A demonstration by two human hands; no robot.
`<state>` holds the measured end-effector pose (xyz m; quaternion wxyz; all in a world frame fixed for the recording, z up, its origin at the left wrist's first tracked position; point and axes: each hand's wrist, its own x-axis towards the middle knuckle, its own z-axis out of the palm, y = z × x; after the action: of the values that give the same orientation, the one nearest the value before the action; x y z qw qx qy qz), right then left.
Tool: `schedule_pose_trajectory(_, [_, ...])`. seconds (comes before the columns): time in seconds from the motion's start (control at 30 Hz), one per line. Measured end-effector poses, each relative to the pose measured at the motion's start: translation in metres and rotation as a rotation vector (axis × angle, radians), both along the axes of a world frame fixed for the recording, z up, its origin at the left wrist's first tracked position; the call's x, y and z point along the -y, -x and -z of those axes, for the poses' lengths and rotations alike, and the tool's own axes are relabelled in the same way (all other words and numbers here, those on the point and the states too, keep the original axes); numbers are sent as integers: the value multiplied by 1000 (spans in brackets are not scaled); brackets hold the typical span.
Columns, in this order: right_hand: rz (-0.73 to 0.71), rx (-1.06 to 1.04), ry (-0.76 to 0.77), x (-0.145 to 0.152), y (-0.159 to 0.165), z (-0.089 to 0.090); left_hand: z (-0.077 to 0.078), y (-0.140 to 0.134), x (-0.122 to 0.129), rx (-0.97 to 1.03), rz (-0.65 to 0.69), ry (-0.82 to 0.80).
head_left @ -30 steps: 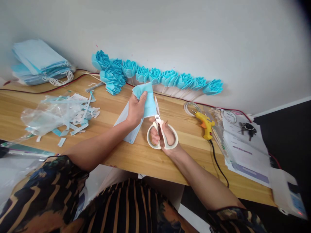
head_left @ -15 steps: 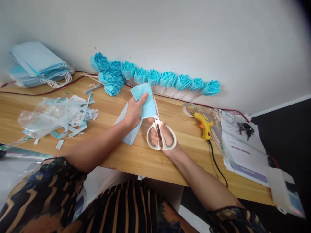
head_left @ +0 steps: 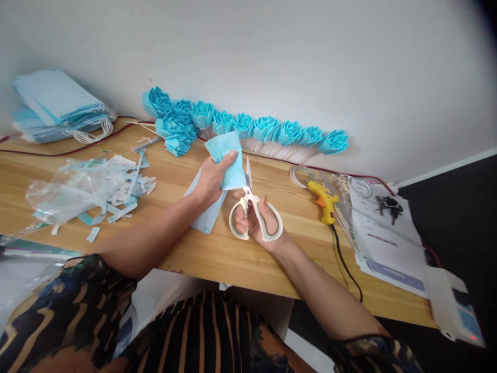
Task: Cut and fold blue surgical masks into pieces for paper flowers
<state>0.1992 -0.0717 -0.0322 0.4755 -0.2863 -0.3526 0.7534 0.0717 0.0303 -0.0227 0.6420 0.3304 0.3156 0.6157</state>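
Observation:
My left hand is closed on a light blue sheet of thin, fabric-like material, thumb on top and fingers behind. My right hand grips white-handled scissors through the loops. The blades are parted and point away from me, at the right edge of the sheet. Below my left hand, pale blue sheets lie on the wooden table. Beyond the hands, a row of blue fabric-like flowers on pale sticks leans along the wall.
At left lie a stack of pale blue sheets with white cords, a clear plastic bag and several cut scraps. To the right are a yellow glue gun, papers, keys and a white power strip.
The scissors have opened wider, their handles spreading apart in my right hand. My left hand still holds the blue sheet, and the view has shifted slightly.

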Motion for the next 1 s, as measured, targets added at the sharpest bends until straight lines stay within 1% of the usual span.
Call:
schedule_pose_trajectory(0.13, [-11,24,-18,-1,0,-1,0,1,0,-31,20,-34])
schedule_pose_trajectory(0.4, [-24,29,-27,-3,-3,2,7,4,-9,-16,-28,-28])
schedule_pose_trajectory(0.53, [-38,32,-35,-2,-3,2,7,5,-11,-9,-61,-29])
schedule_pose_trajectory(1.0, [-23,9,-56,-4,-6,1,3,1,0,-53,65,-24])
